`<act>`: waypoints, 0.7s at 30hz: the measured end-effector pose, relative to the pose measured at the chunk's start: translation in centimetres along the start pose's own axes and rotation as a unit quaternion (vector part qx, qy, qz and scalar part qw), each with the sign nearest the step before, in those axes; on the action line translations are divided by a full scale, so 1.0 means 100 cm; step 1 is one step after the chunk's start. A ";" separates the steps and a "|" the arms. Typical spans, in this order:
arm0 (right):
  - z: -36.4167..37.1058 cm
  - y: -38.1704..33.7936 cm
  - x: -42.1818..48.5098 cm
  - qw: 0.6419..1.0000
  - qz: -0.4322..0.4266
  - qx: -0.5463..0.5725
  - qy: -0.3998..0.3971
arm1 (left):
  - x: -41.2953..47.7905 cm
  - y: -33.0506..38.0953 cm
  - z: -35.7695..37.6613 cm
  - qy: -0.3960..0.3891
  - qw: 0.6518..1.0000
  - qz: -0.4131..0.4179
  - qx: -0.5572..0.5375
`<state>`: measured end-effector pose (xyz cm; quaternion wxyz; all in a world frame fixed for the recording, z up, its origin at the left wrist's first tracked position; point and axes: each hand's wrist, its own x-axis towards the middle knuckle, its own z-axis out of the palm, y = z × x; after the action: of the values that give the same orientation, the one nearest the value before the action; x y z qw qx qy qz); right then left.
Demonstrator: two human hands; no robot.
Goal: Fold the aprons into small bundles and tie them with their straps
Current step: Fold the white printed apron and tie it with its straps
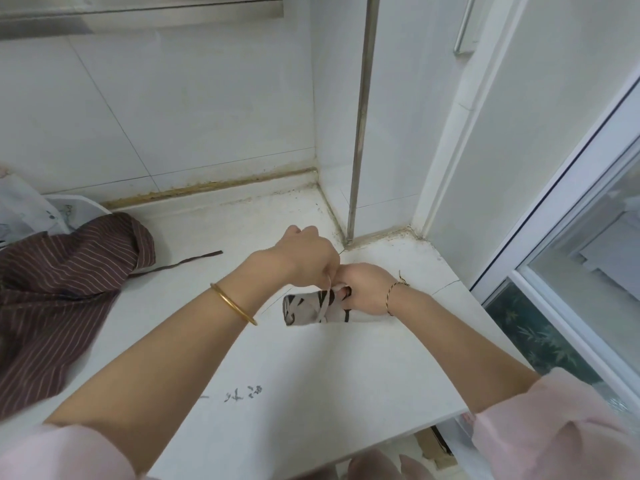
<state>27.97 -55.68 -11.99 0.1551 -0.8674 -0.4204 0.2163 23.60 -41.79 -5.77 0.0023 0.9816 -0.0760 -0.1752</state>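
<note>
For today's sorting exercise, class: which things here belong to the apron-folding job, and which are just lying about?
Job in hand: left hand, right hand, pale apron bundle, strap pinched by the left hand, brown striped apron waiting at left.
Not part of it: metal pipe, white countertop, gold bangle.

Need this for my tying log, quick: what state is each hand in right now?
Left hand: closed, pinching the strap above the folded apron bundle.
Right hand: closed, fingers curled on the bundle beside the strap.
</note>
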 end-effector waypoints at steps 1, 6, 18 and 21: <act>-0.002 0.001 -0.004 0.999 -0.013 0.038 -0.007 | -0.001 -0.006 -0.001 -0.025 0.994 0.014 -0.103; -0.011 0.007 -0.019 0.966 -0.040 0.254 -0.013 | -0.004 -0.029 0.017 -0.073 0.860 0.021 -0.504; 0.002 0.024 -0.008 0.856 0.173 0.483 0.063 | 0.004 0.009 0.075 -0.004 0.626 -0.161 -0.763; 0.009 0.020 -0.006 0.933 0.187 0.302 0.066 | 0.009 0.016 0.098 0.005 0.680 -0.207 -0.703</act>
<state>28.55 -57.27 -13.55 0.3937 -0.8548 -0.1545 0.3008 20.87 -43.26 -15.26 0.6561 0.6826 0.2748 -0.1679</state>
